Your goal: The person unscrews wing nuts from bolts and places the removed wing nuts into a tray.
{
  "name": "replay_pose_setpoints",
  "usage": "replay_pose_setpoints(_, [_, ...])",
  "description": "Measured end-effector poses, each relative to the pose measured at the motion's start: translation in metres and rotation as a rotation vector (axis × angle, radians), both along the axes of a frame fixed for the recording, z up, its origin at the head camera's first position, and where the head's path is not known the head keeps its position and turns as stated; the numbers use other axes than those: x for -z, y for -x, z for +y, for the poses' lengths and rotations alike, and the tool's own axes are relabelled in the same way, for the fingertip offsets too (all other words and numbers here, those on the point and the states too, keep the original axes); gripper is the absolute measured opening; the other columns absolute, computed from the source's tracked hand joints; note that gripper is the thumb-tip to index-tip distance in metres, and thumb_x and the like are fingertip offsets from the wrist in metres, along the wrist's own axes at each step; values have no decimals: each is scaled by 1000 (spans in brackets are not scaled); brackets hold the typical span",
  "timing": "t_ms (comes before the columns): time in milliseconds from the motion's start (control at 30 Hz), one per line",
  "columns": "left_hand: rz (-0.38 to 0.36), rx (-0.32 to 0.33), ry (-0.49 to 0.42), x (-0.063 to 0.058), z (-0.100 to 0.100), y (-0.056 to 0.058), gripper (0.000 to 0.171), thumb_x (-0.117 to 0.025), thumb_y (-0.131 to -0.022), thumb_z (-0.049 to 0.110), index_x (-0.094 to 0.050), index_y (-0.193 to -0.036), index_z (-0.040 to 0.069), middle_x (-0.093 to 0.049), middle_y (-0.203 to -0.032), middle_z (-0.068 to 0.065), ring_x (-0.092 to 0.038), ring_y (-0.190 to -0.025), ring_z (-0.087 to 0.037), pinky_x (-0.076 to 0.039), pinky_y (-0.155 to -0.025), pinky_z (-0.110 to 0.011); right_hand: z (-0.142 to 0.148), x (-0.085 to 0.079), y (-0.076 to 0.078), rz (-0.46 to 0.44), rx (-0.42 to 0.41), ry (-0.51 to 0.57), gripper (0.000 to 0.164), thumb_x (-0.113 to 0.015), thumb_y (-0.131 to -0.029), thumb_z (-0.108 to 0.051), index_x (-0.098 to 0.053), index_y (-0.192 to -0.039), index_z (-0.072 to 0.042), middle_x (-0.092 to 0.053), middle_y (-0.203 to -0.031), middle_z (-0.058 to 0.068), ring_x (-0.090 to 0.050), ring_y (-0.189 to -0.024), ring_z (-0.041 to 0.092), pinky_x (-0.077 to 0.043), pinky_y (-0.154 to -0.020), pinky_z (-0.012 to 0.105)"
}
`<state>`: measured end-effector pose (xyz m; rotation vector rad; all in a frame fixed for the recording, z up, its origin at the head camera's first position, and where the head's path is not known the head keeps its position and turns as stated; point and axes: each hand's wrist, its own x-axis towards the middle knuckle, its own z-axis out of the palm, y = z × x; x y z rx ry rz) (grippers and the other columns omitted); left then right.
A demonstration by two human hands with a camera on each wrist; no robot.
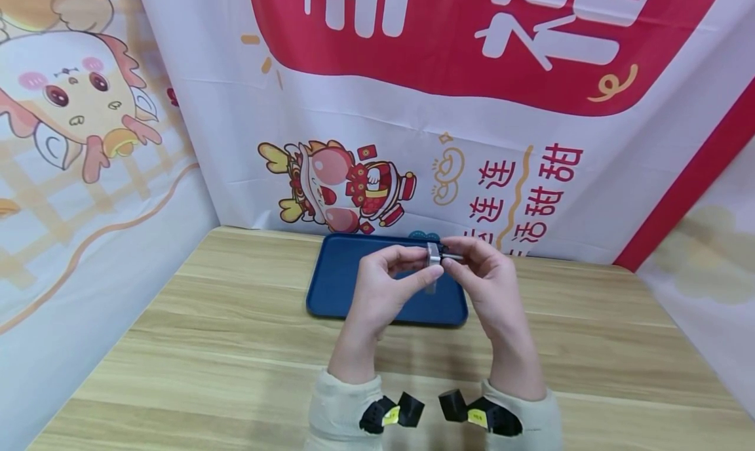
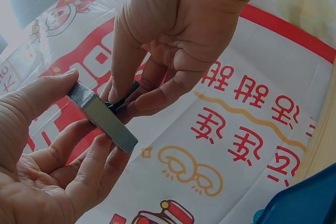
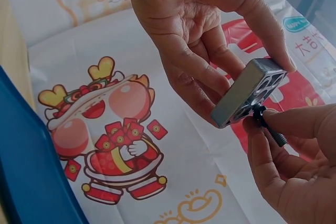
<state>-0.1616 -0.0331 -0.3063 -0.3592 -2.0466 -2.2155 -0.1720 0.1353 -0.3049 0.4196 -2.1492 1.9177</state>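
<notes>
Above the tray, my left hand (image 1: pixel 383 287) holds a small rectangular grey metal block (image 3: pixel 247 93) by its ends, between thumb and fingers. Recessed cutouts show on the face turned toward the other hand. My right hand (image 1: pixel 489 280) pinches a black threaded screw (image 3: pixel 274 135) between thumb and fingertips, right at that face. The screw's threaded shank points away from the block. In the left wrist view the block's plain side (image 2: pixel 107 124) shows, and fingers of the right hand (image 2: pixel 178 35) partly cover the screw.
A dark blue tray (image 1: pixel 336 280) lies on the wood-grain table (image 1: pixel 236 346), close to its back edge. Behind stands a printed white and red cloth (image 1: pixel 236 123), and another patterned cloth (image 1: pixel 106 241) hangs at the left. Black wrist mounts (image 1: pixel 495 418) sit on both sleeves.
</notes>
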Motion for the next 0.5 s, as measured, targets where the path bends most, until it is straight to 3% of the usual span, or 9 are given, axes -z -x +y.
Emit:
replay_pose_setpoints(333, [11,10,-8,1,1,1,29,-77,-87,13,-72,-115,5,-73,-111,-12,-68,-100,-17,-54,-95,-37,-1,0,0,46,24,-13,24,-63,-93,4,-63,-117,7,-68,-97,-11,-61,-91,9,-52,-79,18])
replay_pose_setpoints(433, [3,4,-4,1,1,1,29,-77,-86,13,-73,-114,5,-73,-110,-11,-68,-100,-17,-54,-95,-37,-1,-2,-1,11,35,16,22,-63,-95,0,-65,-116,5,-68,-96,-9,-60,-88,9,-53,-78,19])
replay_pose_setpoints(500, [-3,0,-1,0,1,0,29,-78,-86,13,-73,-114,6,-74,-109,-11,-67,-100,-17,-54,-94,-37,-1,-3,-1,-39,56,63,19,-62,-97,-7,-68,-114,-3,-67,-96,-8,-60,-86,10,-54,-77,20])
